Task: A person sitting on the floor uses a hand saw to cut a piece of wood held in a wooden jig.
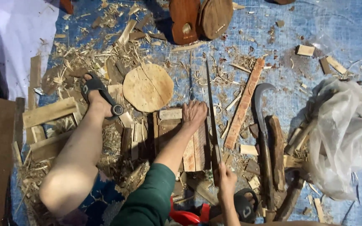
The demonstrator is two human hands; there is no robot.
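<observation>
Our left hand presses flat on a wood block. Our right hand is closed around a long blade just right of it, pointing far, its long axis running near-to-far.

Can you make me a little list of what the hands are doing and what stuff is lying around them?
left hand: pressing flat on a wooden board
right hand: gripping the handle end of a long thin blade
curved knife: lying right of the board, untouched
round wooden disc: beside the sandalled foot
plastic bag: far right
floor: blue tarp with wood shavings
</observation>
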